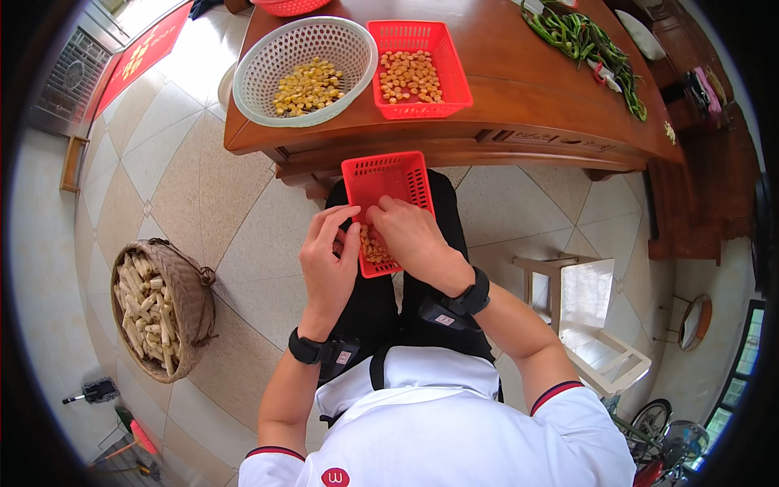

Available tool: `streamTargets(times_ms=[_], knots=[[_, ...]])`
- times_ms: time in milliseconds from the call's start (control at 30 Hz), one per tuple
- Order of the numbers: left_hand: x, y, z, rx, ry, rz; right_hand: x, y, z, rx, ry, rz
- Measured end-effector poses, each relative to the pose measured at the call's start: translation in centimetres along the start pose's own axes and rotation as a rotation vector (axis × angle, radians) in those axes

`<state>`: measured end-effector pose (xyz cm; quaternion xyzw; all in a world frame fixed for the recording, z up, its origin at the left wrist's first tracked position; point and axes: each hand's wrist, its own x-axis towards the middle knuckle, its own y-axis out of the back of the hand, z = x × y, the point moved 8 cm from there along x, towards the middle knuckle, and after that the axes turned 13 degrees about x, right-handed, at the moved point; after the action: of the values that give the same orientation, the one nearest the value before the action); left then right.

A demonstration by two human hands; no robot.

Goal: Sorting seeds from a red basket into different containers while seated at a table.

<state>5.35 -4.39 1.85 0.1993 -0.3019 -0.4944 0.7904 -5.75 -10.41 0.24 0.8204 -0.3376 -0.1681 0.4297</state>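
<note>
A small red plastic basket point(389, 167) rests on my lap, tilted, with slotted sides. Yellow-orange corn kernels point(374, 248) lie at its near end. My left hand point(330, 246) is at the basket's left rim, thumb and forefinger apart, their tips against or just beside the edge. Over the basket's right side reaches my right hand point(417, 234), its fingers curled down inside. Its fingertips are hidden, so whether they pinch a kernel does not show. Black straps with small devices circle both wrists.
Ahead, a wooden table point(487, 67) bears a pale colander point(243, 85) of kernels, another red basket point(456, 67) with kernels, and green peppers point(563, 36). A woven basket point(198, 304) of corncobs point(146, 304) stands at left, a small wooden chair point(587, 292) at right.
</note>
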Motion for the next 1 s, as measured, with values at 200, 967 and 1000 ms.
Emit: streamTargets(times_ms=[200, 967, 1000], knots=[[-0.1, -0.1, -0.2, -0.013, 0.04, -0.046, 0.4, -0.4, 0.2, -0.015, -0.065, -0.061], [-0.1, 0.1, 0.1, 0.032, 0.022, -0.019, 0.8, 0.5, -0.1, 0.024, -0.013, 0.047], [-0.2, 0.4, 0.4, 0.069, 0.011, 0.017, 0.6, 1.0, -0.1, 0.119, -0.023, 0.065]])
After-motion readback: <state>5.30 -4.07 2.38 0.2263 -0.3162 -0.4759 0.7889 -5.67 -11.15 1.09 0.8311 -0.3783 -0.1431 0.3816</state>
